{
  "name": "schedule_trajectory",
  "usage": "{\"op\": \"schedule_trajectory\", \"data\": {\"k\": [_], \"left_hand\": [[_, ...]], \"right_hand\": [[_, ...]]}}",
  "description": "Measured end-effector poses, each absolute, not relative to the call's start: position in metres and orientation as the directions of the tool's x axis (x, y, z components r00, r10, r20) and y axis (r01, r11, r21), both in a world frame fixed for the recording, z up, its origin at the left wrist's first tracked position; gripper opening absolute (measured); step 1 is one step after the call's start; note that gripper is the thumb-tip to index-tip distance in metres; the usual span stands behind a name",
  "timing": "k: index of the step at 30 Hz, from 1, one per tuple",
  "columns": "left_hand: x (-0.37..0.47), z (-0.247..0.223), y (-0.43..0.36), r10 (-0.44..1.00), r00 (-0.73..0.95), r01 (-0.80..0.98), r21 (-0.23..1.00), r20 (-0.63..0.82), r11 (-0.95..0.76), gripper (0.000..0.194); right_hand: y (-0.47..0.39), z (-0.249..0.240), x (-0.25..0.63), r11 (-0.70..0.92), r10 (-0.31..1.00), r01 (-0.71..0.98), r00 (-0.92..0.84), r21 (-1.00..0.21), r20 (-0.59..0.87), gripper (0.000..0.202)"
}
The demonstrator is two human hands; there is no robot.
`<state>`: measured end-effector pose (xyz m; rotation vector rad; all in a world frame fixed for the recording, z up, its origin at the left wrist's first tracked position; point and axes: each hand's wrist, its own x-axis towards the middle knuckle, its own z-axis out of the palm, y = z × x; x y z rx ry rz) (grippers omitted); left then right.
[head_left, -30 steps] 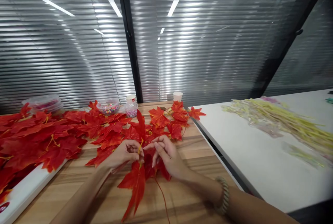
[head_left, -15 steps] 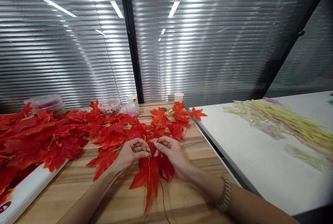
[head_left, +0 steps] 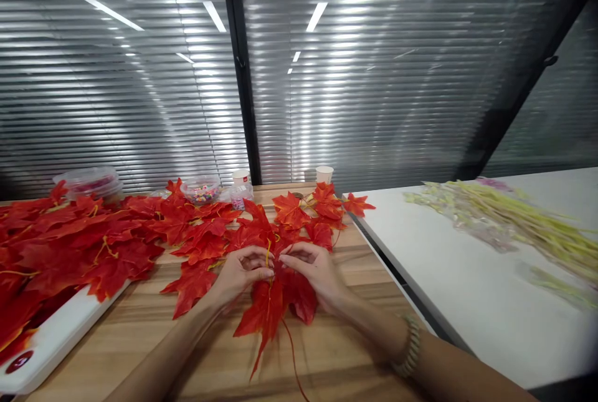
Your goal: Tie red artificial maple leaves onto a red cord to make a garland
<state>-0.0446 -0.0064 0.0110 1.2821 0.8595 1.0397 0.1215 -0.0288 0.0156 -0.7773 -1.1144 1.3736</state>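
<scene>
Left hand (head_left: 246, 271) pinches the yellow stem (head_left: 268, 254) of a red leaf (head_left: 264, 313). Right hand (head_left: 314, 269) curls, thumb near fingers, alongside; hold unclear. Cord (head_left: 293, 352) trails nearer than both hands.

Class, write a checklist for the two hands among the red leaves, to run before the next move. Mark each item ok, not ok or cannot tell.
1. Left hand has hold of the yellow stem: ok.
2. Right hand close beside the left: ok.
3. Right hand grips something firmly: cannot tell, too small to make out.
4. Lower length of the red cord visible: ok, it curves toward the bottom of the view.
5. Where the cord's upper end goes: cannot tell, hidden.
6. Other red leaves kept away from the left hand: not ok, one lies right beside it.
</scene>
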Motion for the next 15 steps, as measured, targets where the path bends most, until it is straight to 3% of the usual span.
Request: {"op": "schedule_trajectory", "data": {"k": [10, 15], "left_hand": [[-0.0417, 0.0131, -0.0121, 0.951, 0.304, -0.064, 0.997, 0.054, -0.037, 0.027], [-0.0427, 0.0116, -0.0091, 0.957, 0.280, -0.049, 0.996, 0.082, -0.071, 0.027]], "right_hand": [[-0.0304, 0.0111, 0.1202, 0.137, 0.966, -0.255, -0.178, -0.957, 0.186, 0.021], [-0.0301, 0.0085, 0.1219, 0.248, 0.947, -0.137, -0.175, -0.959, 0.270, 0.017]]}}
